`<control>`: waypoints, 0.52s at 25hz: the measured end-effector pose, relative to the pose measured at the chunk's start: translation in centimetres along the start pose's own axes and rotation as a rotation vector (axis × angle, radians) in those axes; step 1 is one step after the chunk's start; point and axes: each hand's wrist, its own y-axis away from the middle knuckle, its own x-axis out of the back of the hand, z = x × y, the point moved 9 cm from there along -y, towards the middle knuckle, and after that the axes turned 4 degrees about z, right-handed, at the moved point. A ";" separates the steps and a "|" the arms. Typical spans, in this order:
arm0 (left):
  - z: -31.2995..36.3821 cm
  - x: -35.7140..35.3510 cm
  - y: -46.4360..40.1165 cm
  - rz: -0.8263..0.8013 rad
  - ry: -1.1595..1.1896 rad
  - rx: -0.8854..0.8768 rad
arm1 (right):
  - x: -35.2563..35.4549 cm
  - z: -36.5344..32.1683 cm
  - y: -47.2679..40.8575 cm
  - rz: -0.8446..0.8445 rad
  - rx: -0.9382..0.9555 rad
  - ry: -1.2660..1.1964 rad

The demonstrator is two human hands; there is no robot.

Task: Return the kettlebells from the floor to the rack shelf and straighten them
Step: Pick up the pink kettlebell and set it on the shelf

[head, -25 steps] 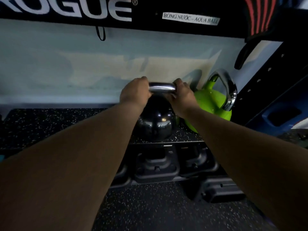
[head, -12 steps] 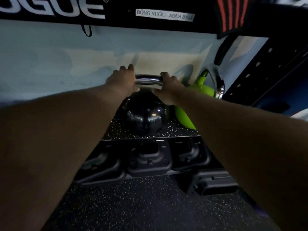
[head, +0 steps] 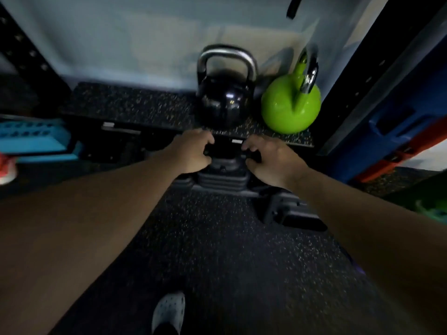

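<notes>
Kettlebells on floor: both hands, left (head: 193, 151) and right (head: 268, 158), are curling around a dark adjustable kettlebell (head: 222, 172) under the shelf edge; grip closure unclear, blurred. Beyond, black kettlebell (head: 223, 100) and green kettlebell (head: 290, 107) are sitting upright, side by side, on the rack shelf (head: 130, 107).

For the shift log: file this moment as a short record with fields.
on shelf: black kettlebell upright, green kettlebell to its right, apart
shelf: speckled rubber top
below shelf: dark stacked adjustable kettlebell on the floor
left hand: curled on that weight's top
right hand: curled on its other side
lifted yet: cannot tell
</notes>
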 end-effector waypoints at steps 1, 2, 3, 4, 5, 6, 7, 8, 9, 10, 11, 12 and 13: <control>-0.2 -1.9 4.2 -0.058 0.063 0.045 | -1.6 -0.8 3.4 -0.062 0.013 0.002; -0.4 -3.7 8.0 -0.108 0.117 0.091 | -3.1 -1.5 6.5 -0.117 0.013 -0.004; -0.4 -5.4 11.7 -0.155 0.167 0.137 | -4.7 -2.1 9.4 -0.173 0.018 -0.023; -0.4 -7.4 15.9 -0.204 0.203 0.187 | -6.6 -3.0 12.7 -0.229 0.031 -0.040; -0.3 -9.4 19.8 -0.251 0.223 0.228 | -8.5 -3.6 15.7 -0.275 0.033 -0.051; -0.3 -11.6 23.4 -0.302 0.232 0.265 | -10.7 -4.0 18.5 -0.317 0.033 -0.057; -0.5 -14.1 27.1 -0.361 0.242 0.302 | -13.2 -4.4 21.2 -0.361 0.035 -0.064; -0.8 -16.7 30.4 -0.422 0.245 0.329 | -15.9 -4.6 23.8 -0.397 0.036 -0.064; -1.1 -19.3 33.5 -0.492 0.241 0.345 | -18.7 -4.5 26.2 -0.434 0.025 -0.057; -1.5 -21.8 36.4 -0.549 0.233 0.361 | -21.6 -4.5 28.7 -0.474 0.009 -0.057; -1.8 -23.9 38.9 -0.591 0.218 0.367 | -24.1 -4.4 30.8 -0.510 -0.004 -0.057; -2.2 -25.9 41.0 -0.631 0.206 0.366 | -26.3 -4.4 32.8 -0.541 -0.010 -0.058; -2.5 -28.2 43.3 -0.681 0.201 0.367 | -28.8 -4.3 35.0 -0.584 -0.017 -0.055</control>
